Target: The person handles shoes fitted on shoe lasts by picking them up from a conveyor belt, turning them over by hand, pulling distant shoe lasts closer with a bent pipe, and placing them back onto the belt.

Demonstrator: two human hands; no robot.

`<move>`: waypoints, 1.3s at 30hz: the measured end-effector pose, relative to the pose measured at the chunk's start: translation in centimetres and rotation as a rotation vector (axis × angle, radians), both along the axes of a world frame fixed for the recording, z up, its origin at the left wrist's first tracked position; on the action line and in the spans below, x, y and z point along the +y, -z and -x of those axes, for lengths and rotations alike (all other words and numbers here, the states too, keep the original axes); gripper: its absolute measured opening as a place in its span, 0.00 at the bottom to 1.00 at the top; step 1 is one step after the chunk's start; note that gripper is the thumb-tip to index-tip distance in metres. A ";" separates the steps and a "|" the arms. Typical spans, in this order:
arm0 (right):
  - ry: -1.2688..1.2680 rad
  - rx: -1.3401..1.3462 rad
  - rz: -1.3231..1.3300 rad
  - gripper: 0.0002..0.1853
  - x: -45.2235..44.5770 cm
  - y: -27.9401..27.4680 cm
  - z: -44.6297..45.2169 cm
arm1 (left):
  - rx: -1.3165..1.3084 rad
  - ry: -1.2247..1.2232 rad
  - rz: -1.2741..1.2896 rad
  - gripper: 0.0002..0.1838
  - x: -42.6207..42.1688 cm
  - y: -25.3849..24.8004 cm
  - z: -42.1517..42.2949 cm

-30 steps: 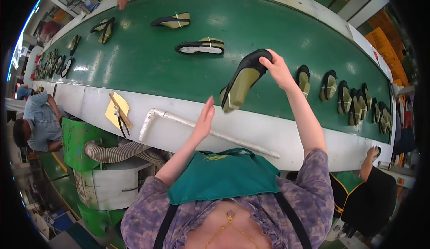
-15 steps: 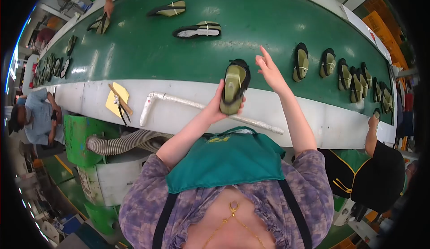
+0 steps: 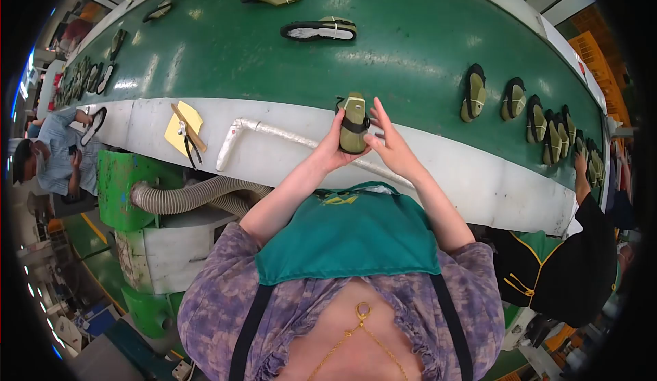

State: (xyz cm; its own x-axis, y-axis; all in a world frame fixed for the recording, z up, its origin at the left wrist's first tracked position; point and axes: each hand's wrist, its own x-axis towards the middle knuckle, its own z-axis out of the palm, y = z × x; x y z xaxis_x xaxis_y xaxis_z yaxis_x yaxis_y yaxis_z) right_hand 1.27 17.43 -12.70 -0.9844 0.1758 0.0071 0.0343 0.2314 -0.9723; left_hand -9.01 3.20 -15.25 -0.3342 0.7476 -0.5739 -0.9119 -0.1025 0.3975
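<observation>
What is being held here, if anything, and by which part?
A shoe, by its side, in the left hand; the right hand, fingers open, is at the opposite side.

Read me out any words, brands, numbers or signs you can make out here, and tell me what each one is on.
No text can be read.
Yellow marking on the teal apron: too blurred to read.
Small mark on the held shoe: too small to read.
Yellow sheet under the pliers: no legible writing shows.
</observation>
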 end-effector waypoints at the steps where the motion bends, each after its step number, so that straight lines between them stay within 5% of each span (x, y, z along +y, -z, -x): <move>1: 0.030 -0.046 0.180 0.39 -0.2 1.4 0.3 | 0.047 0.012 0.056 0.33 0.1 -0.5 -0.2; 2: 0.062 -0.093 0.361 0.39 -0.1 2.6 0.3 | 0.118 0.107 -0.031 0.36 -0.1 1.5 0.3; 6: 0.078 -0.292 0.664 0.32 0.2 2.5 -0.2 | 1.009 0.176 0.318 0.42 -0.2 2.0 0.5; 11: 0.131 -0.257 1.049 0.26 4.9 5.1 -0.6 | 0.848 0.478 0.309 0.42 -0.6 0.5 2.4; 19: 0.621 -0.170 0.320 0.31 18.6 6.3 3.9 | 0.887 0.484 0.260 0.34 -1.6 3.9 3.0; 22: 0.715 0.100 -0.753 0.36 20.6 6.7 9.4 | 0.861 0.467 0.248 0.33 -1.6 4.6 3.0; 28: 0.151 -0.024 -0.735 0.48 17.8 9.2 24.0 | 0.811 0.410 0.248 0.30 -1.2 5.5 4.2; 37: 0.051 -0.255 -0.813 0.49 17.7 13.3 35.3 | 0.801 0.307 0.365 0.28 -2.1 5.8 5.6; 39: 0.085 -0.111 -0.756 0.44 17.7 14.2 34.3 | 0.805 0.328 0.370 0.28 -2.1 6.1 5.5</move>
